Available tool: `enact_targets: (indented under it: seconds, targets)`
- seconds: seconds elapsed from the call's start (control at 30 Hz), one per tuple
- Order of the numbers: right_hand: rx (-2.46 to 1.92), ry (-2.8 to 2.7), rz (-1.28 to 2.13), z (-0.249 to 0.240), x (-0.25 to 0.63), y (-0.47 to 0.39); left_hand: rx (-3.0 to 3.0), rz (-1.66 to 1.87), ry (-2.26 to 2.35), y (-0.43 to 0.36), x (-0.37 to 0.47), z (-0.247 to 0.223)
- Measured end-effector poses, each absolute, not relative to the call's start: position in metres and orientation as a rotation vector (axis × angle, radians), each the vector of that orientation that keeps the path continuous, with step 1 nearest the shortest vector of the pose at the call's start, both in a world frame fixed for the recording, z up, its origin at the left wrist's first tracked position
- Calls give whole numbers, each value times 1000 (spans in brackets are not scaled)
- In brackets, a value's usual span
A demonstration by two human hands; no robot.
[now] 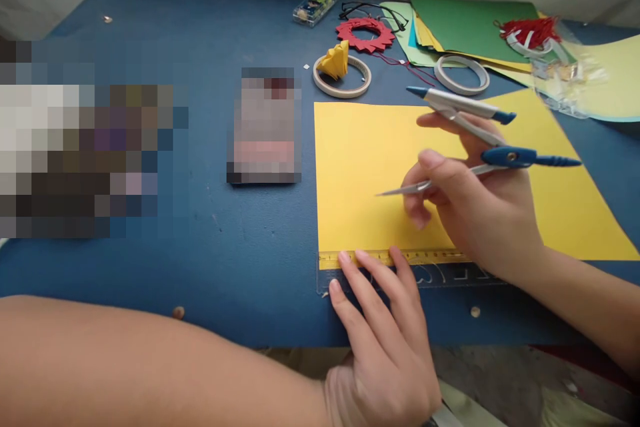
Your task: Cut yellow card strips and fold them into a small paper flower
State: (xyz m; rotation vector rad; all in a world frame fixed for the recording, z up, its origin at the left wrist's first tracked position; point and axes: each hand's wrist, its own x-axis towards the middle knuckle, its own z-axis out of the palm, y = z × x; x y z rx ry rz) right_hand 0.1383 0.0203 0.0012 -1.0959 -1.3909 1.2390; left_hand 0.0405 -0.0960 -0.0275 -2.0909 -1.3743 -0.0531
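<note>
My right hand (493,213) is closed around a drawing compass (511,157) with a blue hinge, above the yellow paper (360,160). The compass lies sideways with its legs spread. Its metal needle points left, and a silver and blue pen (460,104) is fitted on the other leg. Flat on a clear ruler (440,273) along the paper's near edge rests my left hand (387,347), its fingers spread. The ruler's right end is hidden behind my right forearm.
Beyond the paper are two tape rolls (463,75), a yellow folded piece (336,61), a red folded-paper ring (345,32), glasses (400,17), coloured sheets (470,27) and red tassels (533,33). A blurred-out rectangular item (265,127) lies left on the blue table (210,253).
</note>
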Motion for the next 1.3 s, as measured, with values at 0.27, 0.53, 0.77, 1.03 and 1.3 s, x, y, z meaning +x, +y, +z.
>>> enact_targets:
  seconds: [0.27, 0.53, 0.77, 1.03, 1.3]
  targets:
    - [-1134, -1505, 1529, -3, 140, 2, -2106, -40, -1236, -93, 36, -29]
    - [-1033, -1888, 1365, -4, 149, 9, -2160, 9, -1100, -88, 30, -26]
    - [-969, -2081, 1387, 0, 153, 9, -2227, -22, -1172, -91, 33, -27]
    - [-964, -2231, 1275, 3, 154, 12, -2079, -647, -1873, -98, 62, -34]
    - [-902, -2181, 1291, 0, 153, 10, -2175, 182, -844, -83, 24, -20]
